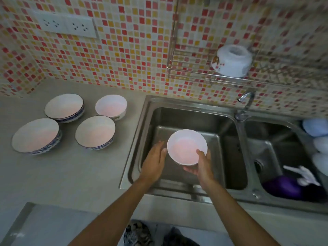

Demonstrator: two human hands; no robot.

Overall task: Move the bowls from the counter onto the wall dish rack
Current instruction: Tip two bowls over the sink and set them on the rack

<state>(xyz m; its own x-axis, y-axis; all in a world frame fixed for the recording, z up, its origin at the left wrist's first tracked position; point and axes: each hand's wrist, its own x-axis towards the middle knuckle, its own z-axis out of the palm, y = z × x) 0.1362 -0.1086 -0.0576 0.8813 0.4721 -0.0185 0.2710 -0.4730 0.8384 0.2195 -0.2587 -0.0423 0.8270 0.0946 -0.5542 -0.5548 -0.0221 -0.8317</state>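
A white bowl (186, 145) hangs upright over the left sink basin, gripped by my right hand (201, 166) with the thumb on its near rim and fingers under it. My left hand (154, 161) is beside the bowl's left edge, fingers apart, at most brushing the rim. Several white bowls stand on the grey counter (71, 174) at left: two with blue pattern in front (35, 135) (95, 132), one behind (63, 107), and a smaller one (111, 106). One bowl (232, 60) lies upside down on the wire wall rack (186, 68).
The steel double sink (230, 183) fills the middle and right. A faucet (245, 103) stands between the basins. The right basin holds a purple item (284, 187) and white cloth. Pale bowls (316, 126) sit at the far right. A socket panel (65, 25) is on the mosaic wall.
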